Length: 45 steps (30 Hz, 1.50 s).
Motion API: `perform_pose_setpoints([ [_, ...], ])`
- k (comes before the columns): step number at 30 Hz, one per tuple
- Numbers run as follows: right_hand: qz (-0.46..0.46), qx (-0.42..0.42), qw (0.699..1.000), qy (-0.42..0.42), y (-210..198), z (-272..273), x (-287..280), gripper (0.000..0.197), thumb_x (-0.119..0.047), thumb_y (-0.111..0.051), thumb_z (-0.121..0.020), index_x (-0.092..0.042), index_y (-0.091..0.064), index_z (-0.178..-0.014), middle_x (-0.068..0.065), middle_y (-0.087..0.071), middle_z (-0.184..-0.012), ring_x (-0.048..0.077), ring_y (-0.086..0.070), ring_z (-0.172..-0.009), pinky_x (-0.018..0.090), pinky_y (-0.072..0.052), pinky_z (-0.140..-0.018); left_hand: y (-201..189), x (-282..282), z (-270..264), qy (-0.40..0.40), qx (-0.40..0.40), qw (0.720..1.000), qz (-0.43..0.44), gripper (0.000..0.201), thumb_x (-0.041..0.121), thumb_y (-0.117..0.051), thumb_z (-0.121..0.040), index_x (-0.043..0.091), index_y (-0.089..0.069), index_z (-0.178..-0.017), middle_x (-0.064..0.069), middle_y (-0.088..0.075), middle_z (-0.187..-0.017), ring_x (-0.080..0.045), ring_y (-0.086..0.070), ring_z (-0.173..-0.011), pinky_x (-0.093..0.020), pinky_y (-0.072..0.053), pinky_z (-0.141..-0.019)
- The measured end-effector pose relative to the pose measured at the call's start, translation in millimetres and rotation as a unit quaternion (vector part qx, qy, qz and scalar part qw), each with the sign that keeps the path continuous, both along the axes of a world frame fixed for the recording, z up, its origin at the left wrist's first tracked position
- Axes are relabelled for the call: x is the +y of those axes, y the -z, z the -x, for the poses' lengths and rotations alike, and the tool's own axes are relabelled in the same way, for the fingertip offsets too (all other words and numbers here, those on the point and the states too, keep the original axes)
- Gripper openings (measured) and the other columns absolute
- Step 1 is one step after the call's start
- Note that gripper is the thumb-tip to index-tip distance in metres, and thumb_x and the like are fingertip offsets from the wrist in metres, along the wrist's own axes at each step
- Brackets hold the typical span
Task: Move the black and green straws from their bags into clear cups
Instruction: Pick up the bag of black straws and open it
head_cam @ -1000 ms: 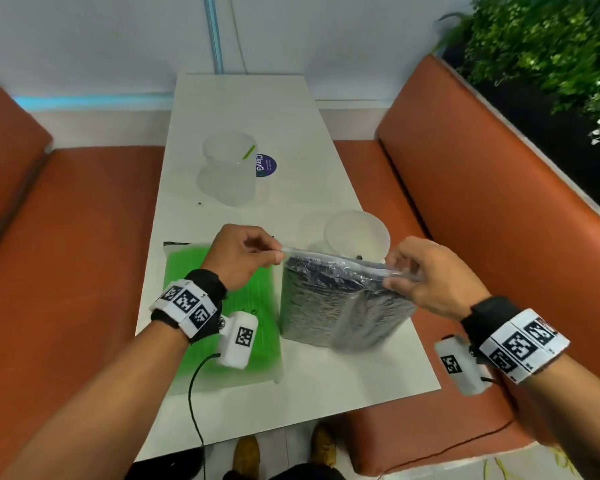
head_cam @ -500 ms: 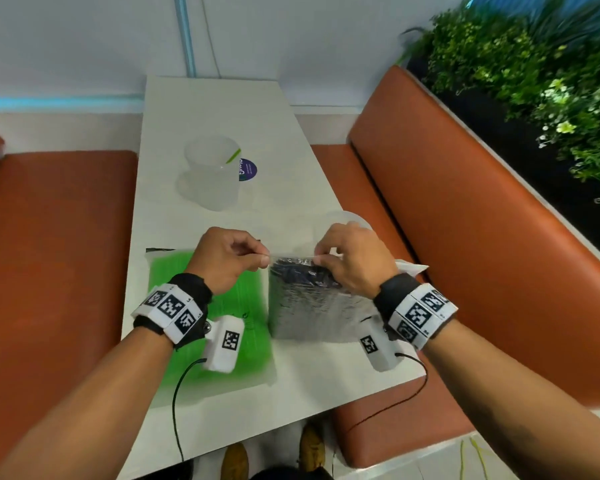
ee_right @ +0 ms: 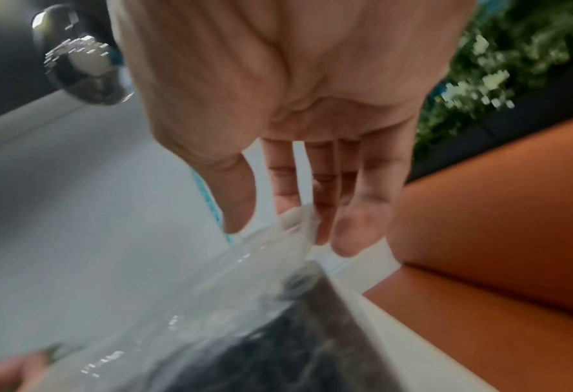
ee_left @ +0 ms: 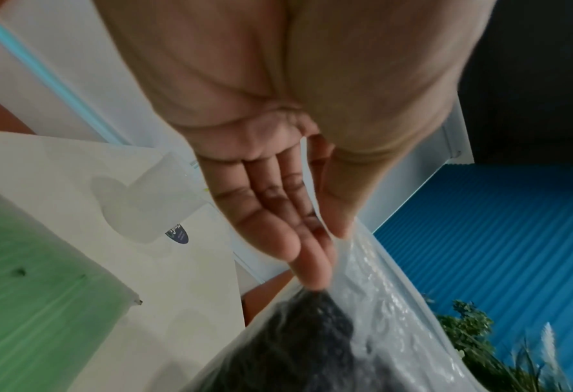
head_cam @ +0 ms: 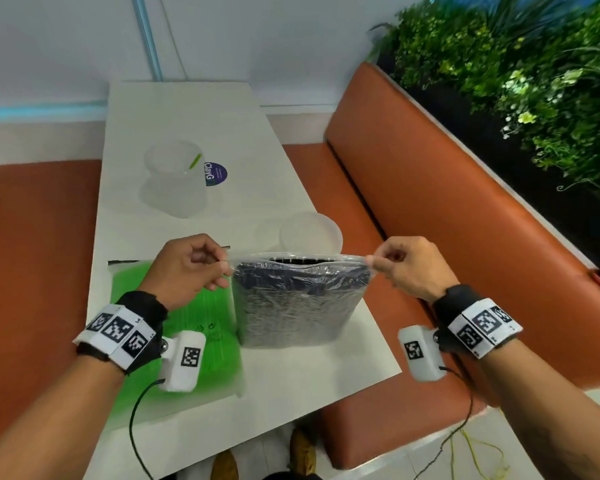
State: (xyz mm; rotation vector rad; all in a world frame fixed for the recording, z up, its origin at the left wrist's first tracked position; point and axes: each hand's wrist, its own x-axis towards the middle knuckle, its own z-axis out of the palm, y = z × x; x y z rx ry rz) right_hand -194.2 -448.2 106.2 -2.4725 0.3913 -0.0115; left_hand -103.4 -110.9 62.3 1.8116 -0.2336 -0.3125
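A clear bag of black straws (head_cam: 297, 303) stands upright on the white table (head_cam: 201, 109), its top edge stretched flat. My left hand (head_cam: 187, 268) pinches the bag's top left corner, and my right hand (head_cam: 406, 265) pinches its top right corner. In the left wrist view the left fingertips (ee_left: 312, 275) meet the thumb on the bag (ee_left: 345, 331). The right fingertips (ee_right: 325, 228) clamp the plastic (ee_right: 245, 291). A bag of green straws (head_cam: 194, 327) lies flat under my left wrist. One clear cup (head_cam: 310, 233) stands just behind the black bag. A farther clear cup (head_cam: 174, 174) holds one green straw (head_cam: 194, 161).
Orange bench seats (head_cam: 447, 202) flank the table on both sides. A round blue sticker (head_cam: 216, 173) lies beside the far cup. Green plants (head_cam: 534, 81) fill the upper right. The table's near edge is close to the bags, and shoes (head_cam: 302, 452) show beneath it.
My right hand slid from near the bag's top left along the top edge to its right corner. The bag's top is now stretched wide between both hands. The left hand kept its pinch.
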Motion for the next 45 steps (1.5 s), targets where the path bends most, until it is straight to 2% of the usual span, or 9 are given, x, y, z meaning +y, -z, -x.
perform_pose_setpoints([
  [5,-0.077,0.014,0.991,0.105,16,-10,20,0.041,-0.042,-0.078,-0.078,-0.006,-0.06,-0.076,0.004,-0.069,-0.064,0.013,-0.06,-0.055,0.033,-0.055,-0.061,-6,-23,7,-0.069,0.068,0.995,0.01,0.037,0.035,-0.081,-0.069,0.007,-0.057,-0.075,-0.016,-0.072,-0.074,-0.027,-0.07,-0.053,-0.024,-0.053,-0.043],
  [11,-0.289,0.018,0.945,0.149,30,-7,27,0.028,0.011,-0.07,-0.073,-0.006,-0.058,-0.092,0.013,-0.057,-0.089,0.024,-0.055,-0.072,0.036,-0.048,-0.062,0,-49,18,-0.157,0.175,0.97,0.063,0.033,-0.013,-0.069,-0.073,0.01,-0.048,-0.082,-0.026,-0.056,-0.102,-0.027,-0.066,-0.058,-0.026,-0.055,-0.049],
  [20,-0.62,-0.032,0.727,0.293,56,0,50,0.054,0.027,-0.028,-0.081,-0.001,-0.055,-0.118,0.019,-0.057,-0.088,0.022,-0.054,-0.064,0.025,-0.054,-0.05,21,-60,45,-0.206,0.319,0.89,0.253,0.061,-0.029,-0.035,-0.077,0.025,-0.056,-0.096,-0.016,-0.051,-0.083,-0.023,-0.057,-0.069,-0.036,-0.053,-0.064],
  [26,-0.652,-0.053,0.679,0.334,71,-12,69,0.042,0.008,-0.044,-0.088,0.006,-0.055,-0.128,0.013,-0.061,-0.087,0.015,-0.051,-0.062,0.022,-0.047,-0.054,36,-81,51,-0.201,0.259,0.922,0.207,0.013,0.019,-0.054,-0.096,0.01,-0.064,-0.095,-0.014,-0.055,-0.09,-0.022,-0.054,-0.069,-0.026,-0.044,-0.06],
  [30,-0.655,-0.057,0.68,0.324,79,-16,76,0.03,-0.01,-0.057,-0.097,0.007,-0.059,-0.122,0.021,-0.071,-0.101,0.029,-0.069,-0.086,0.046,-0.054,-0.093,49,-83,47,-0.164,0.123,0.974,0.092,0.049,0.042,-0.057,-0.092,-0.004,-0.053,-0.076,-0.01,-0.046,-0.074,-0.018,-0.044,-0.066,-0.029,-0.038,-0.065],
  [33,-0.638,-0.049,0.703,0.312,79,-17,77,0.039,-0.021,-0.063,-0.093,0.006,-0.059,-0.12,0.025,-0.069,-0.112,0.036,-0.068,-0.102,0.054,-0.05,-0.099,48,-78,39,-0.123,0.071,0.99,0.003,0.055,0.054,-0.05,-0.091,0.004,-0.046,-0.069,-0.008,-0.039,-0.069,-0.016,-0.04,-0.067,-0.03,-0.032,-0.067],
  [38,-0.589,-0.044,0.75,0.299,79,-21,78,0.024,-0.022,-0.066,-0.091,0.001,-0.065,-0.097,0.017,-0.075,-0.089,0.029,-0.074,-0.082,0.048,-0.056,-0.088,46,-82,33,-0.033,0.114,0.992,0.041,0.044,0.056,-0.041,-0.095,0.028,-0.067,-0.114,0.013,-0.062,-0.112,-0.006,-0.057,-0.107,-0.026,-0.042,-0.096],
  [41,-0.567,-0.038,0.775,0.276,80,-24,79,0.029,-0.025,-0.062,-0.095,0.003,-0.066,-0.102,0.02,-0.074,-0.099,0.034,-0.071,-0.097,0.051,-0.052,-0.097,44,-86,26,-0.083,0.235,0.966,0.062,0.047,0.064,-0.045,-0.089,0.024,-0.069,-0.087,0.002,-0.068,-0.092,-0.017,-0.063,-0.083,-0.028,-0.047,-0.079],
  [45,-0.556,-0.03,0.804,0.209,78,-23,79,0.034,-0.031,-0.052,-0.1,-0.001,-0.066,-0.109,0.02,-0.073,-0.105,0.033,-0.07,-0.099,0.045,-0.055,-0.091,38,-93,20,-0.1,0.254,0.959,0.073,0.048,0.058,-0.048,-0.092,0.013,-0.066,-0.091,0.002,-0.07,-0.076,-0.013,-0.063,-0.065,-0.021,-0.047,-0.064],
])
